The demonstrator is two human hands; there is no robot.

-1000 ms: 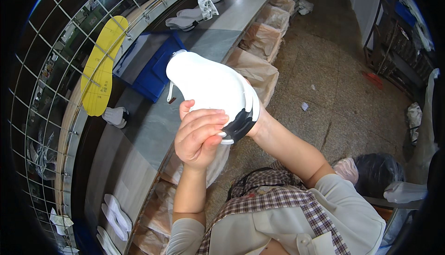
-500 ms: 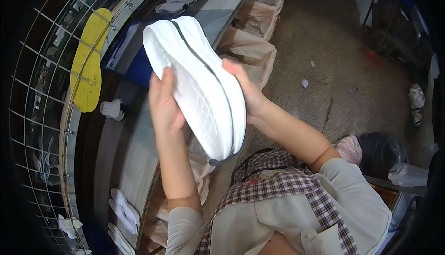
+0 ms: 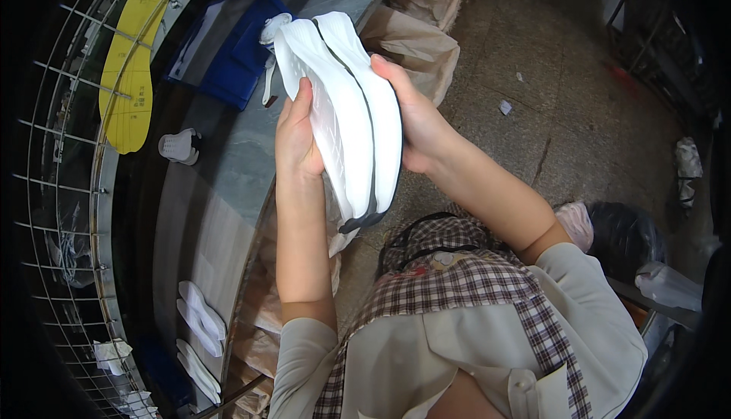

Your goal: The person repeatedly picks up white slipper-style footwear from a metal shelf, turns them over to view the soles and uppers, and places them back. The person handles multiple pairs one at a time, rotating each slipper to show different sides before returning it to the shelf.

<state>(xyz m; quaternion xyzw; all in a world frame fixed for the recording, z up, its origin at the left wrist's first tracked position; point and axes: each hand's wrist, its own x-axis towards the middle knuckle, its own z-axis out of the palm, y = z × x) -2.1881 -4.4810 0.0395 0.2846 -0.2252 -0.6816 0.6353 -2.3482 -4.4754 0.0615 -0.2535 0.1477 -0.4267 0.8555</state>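
Observation:
A pair of white shoe soles (image 3: pixel 361 126), pressed together, is held up between my two hands over the edge of the bench. A dark line runs between them, and dark patches show at their lower end. My left hand (image 3: pixel 301 139) grips the left side, its thumb over the rim of the hollow inner face. On the other side, my right hand (image 3: pixel 415 118) wraps the outer wall, thumb near the upper part. Most of the fingers of both hands are hidden behind the soles.
On the bench (image 3: pixel 221 244) lie a blue tray (image 3: pixel 247 61), a white handled tool (image 3: pixel 269 76), a small white piece (image 3: pixel 179 147) and more white soles (image 3: pixel 201 317). A yellow insole template (image 3: pixel 131 76) hangs at the wire mesh (image 3: pixel 61 228). Lined bins (image 3: pixel 415 46) stand along the bench.
The soles have turned so that less of the inner face shows and the dark lower end is more visible. The view has shifted slightly, uncovering the blue tray and white tool.

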